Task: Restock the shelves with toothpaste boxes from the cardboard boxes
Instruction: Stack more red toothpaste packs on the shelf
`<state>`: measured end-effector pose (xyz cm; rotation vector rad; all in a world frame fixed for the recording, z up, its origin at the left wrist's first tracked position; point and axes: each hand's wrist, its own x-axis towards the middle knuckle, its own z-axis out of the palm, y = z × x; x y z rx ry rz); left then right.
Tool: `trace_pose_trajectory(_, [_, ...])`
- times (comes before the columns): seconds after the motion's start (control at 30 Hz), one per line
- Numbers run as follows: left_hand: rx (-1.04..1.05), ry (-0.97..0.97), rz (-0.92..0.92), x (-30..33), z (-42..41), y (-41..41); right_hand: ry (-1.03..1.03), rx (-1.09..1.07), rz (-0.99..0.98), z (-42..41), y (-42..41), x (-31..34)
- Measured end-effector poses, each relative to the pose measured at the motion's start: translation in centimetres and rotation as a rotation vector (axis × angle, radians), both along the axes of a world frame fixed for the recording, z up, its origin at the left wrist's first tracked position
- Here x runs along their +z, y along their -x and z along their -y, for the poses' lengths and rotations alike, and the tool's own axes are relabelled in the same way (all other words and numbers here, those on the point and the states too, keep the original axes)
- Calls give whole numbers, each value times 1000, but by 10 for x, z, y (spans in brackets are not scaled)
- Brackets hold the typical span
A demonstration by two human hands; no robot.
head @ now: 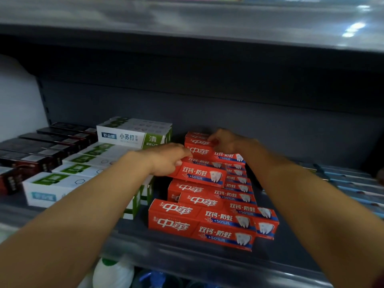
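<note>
Several red toothpaste boxes (pixel 209 217) lie stacked in rows on the dark shelf (pixel 291 242). My left hand (pixel 166 159) grips the left end of a red box (pixel 204 173) in the middle of the stack, fingers curled round its edge. My right hand (pixel 225 141) reaches further back, its fingers curled on the rearmost top red box (pixel 199 145). Both forearms stretch in from the bottom corners. No cardboard box is in view.
White-and-green toothpaste boxes (pixel 83 165) fill the space left of the red ones, with dark boxes (pixel 41 150) at the far left. Blue-striped boxes (pixel 349 183) lie at the right. An upper shelf (pixel 187 28) hangs overhead. White bottles (pixel 113 273) stand below.
</note>
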<state>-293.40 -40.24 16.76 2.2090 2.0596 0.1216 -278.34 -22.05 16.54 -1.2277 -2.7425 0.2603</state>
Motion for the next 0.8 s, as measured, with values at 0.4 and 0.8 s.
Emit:
trace_pose_trajectory(0.4, [-10,-2,-11,-1,-5,-2,-100,5,-35,-6,-4,0])
trace_pose_trajectory(0.8, [-34,-82,-18,-8,-35,-44,-174,-39,40,13,-88,13])
